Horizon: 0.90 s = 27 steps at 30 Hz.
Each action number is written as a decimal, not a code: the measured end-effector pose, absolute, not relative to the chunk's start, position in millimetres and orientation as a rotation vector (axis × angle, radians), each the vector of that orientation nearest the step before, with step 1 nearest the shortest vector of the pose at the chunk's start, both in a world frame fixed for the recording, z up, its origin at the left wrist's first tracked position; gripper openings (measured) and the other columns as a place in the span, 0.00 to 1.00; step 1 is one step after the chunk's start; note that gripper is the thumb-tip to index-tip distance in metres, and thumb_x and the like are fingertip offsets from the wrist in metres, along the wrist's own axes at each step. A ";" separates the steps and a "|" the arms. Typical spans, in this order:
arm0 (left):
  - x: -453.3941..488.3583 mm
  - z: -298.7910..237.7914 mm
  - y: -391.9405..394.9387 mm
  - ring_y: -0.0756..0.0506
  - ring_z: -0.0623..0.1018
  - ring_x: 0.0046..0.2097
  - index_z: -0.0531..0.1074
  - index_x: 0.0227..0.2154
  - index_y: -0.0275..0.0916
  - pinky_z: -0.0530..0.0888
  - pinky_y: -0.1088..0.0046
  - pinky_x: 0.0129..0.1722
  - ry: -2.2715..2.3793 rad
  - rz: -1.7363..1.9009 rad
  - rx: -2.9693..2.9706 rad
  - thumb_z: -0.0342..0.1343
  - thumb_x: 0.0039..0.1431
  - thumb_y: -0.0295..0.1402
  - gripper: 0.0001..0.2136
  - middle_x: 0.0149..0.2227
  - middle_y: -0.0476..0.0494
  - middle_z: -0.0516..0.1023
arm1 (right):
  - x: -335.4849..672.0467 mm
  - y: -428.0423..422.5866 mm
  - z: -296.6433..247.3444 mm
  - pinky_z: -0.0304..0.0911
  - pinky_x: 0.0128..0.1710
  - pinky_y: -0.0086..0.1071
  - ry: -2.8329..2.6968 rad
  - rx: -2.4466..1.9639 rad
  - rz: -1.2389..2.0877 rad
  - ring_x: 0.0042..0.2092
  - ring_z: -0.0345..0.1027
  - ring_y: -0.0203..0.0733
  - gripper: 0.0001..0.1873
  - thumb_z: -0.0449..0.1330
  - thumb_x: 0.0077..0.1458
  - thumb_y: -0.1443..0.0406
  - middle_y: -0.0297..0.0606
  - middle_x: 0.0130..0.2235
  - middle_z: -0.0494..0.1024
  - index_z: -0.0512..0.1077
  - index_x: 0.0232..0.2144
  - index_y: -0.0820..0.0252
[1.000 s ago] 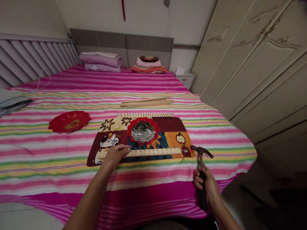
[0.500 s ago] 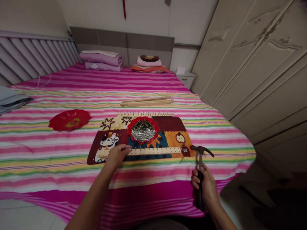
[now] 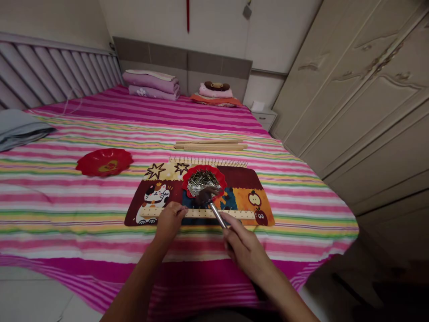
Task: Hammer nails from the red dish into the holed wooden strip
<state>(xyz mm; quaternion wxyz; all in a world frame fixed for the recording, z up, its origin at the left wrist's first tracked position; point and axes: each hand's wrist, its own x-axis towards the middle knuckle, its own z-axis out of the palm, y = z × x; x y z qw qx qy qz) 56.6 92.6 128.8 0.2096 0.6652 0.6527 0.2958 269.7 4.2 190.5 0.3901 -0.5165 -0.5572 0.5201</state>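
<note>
My left hand (image 3: 171, 219) pinches at the upper edge of a pale wooden strip (image 3: 201, 213) dotted with small holes; whatever is between its fingertips is too small to make out. To the right of those fingers, several nails stand in the strip. In my right hand (image 3: 246, 243) is a claw hammer (image 3: 217, 213), its dark head blurred just right of my left fingertips and overlapping the front rim of a red scalloped dish (image 3: 185, 179). Loose silver nails (image 3: 203, 180) fill this dish. Beneath lies a patterned mat (image 3: 241, 176) with a cat and apples.
Behind the mat runs another strip with a row of upright nails (image 3: 208, 162). Farther back are bare wooden strips (image 3: 211, 146). A red plate (image 3: 105, 162) lies at left, near folded grey cloth (image 3: 23, 129). Folded bedding (image 3: 152, 85) is by the headboard; a wardrobe (image 3: 362, 107) stands right.
My right hand has swung the hammer leftward from beside the mat's right edge to over the strip, near my left fingertips. My left hand keeps its place on the strip. The view has shifted slightly.
</note>
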 end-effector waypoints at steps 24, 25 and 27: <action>23.8 123.3 108.5 0.37 0.71 0.45 0.75 0.37 0.42 0.64 0.61 0.47 1.809 0.588 2.289 0.55 0.44 0.42 0.17 0.41 0.39 0.76 | 316.3 -54.7 159.3 0.57 0.23 0.26 -1.294 -1.464 1.070 0.25 0.59 0.33 0.24 0.50 0.59 0.57 0.30 0.24 0.66 0.62 0.56 0.57; 19.0 122.1 111.8 0.36 0.72 0.45 0.75 0.36 0.43 0.64 0.61 0.47 1.790 0.540 2.306 0.55 0.43 0.43 0.17 0.41 0.40 0.76 | 323.9 -62.6 154.1 0.56 0.22 0.25 -1.197 -1.496 1.074 0.24 0.59 0.32 0.25 0.51 0.59 0.56 0.29 0.24 0.66 0.62 0.56 0.58; 12.8 120.2 116.9 0.36 0.73 0.43 0.76 0.34 0.44 0.66 0.62 0.45 1.670 0.484 2.288 0.54 0.42 0.44 0.16 0.39 0.41 0.77 | 337.7 -74.1 146.1 0.52 0.17 0.24 -0.964 -1.537 1.093 0.20 0.55 0.31 0.28 0.53 0.56 0.54 0.27 0.22 0.63 0.60 0.57 0.59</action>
